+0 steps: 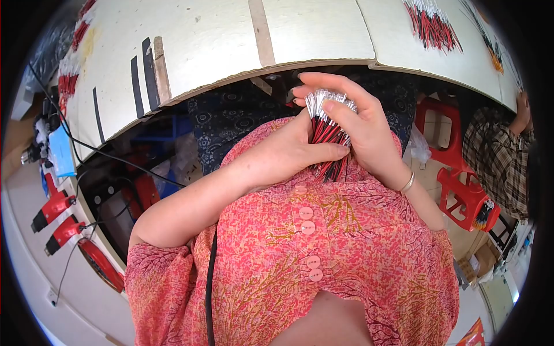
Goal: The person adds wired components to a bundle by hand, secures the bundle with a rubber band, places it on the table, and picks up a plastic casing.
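A bundle of thin red and black wires [329, 134] with white and silvery ends is held upright in front of my chest, just off the bench edge. My left hand [283, 147] wraps around the middle of the bundle, its thumb lying across the front. Around the upper part curls my right hand [369, 124], with its thumb pressed against the white ends and its fingers arched over the far side. A bracelet circles the right wrist. The lower ends of the wires are partly hidden against the patterned red shirt [311, 242].
The pale workbench [219, 40] carries more wires [433, 26] at the upper right and others [68, 83] at the left. Two red heat guns [55, 210] are at far left, near a black cable [121, 154]. Red stools [447, 132] and another person's plaid clothing [499, 155] are at right.
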A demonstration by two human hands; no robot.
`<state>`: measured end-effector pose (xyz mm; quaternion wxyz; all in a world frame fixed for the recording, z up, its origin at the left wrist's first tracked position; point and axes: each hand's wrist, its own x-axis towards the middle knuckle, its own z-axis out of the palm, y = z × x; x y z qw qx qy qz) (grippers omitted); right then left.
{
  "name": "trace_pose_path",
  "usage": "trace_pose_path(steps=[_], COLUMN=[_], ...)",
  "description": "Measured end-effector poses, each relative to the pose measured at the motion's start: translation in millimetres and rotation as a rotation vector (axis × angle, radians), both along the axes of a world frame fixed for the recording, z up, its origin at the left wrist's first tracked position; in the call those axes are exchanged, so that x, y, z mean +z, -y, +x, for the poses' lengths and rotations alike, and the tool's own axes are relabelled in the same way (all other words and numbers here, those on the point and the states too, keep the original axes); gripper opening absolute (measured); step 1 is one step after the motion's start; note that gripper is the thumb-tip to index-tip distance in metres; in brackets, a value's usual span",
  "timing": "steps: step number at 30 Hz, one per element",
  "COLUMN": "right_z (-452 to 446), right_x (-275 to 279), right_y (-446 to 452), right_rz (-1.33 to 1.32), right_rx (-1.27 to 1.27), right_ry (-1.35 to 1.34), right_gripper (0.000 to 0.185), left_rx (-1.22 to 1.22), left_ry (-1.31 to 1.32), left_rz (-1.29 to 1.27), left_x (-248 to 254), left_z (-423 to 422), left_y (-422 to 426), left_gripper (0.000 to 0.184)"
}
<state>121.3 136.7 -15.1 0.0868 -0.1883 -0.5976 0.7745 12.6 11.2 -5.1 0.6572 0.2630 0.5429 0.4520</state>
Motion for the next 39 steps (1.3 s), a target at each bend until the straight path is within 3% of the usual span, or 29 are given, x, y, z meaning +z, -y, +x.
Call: trace_pose_path(steps=[28,31,33,34,39], right_z=[0.9,1.1,1.9,2.4,6.4], right_x=[-0.5,0.6,-4.0,-1.2,0.4], right_y=[2.9,0.5,-6.1,-4.4,-3.2], right_rz=[0.094,0.110,-0.046,-0.036,-0.124], right_rx=[0.000,0.002,-0.009,-0.007,-0.028], right_ry=[-0.007,0.008,-0.034,-0.009,-0.023], right_gripper=[0.035,0.040,0.056,0.074,0.079], left_rx=[0.046,0.119,0.153,0.186,0.179], left_ry=[0.018,0.093,0.200,0.193,0.260], left_rz=[-0.035,-0.075,-0.078,-0.075,-0.031], left_x=[-0.7,-0.3,2.3,4.7,-6.6], left_z=[1.7,1.9,-0.1,1.6,1.6], left_y=[1.3,1.4,1.7,2.1,4.3], left_gripper=[0.053,0.052,0.049,0.043,0.037])
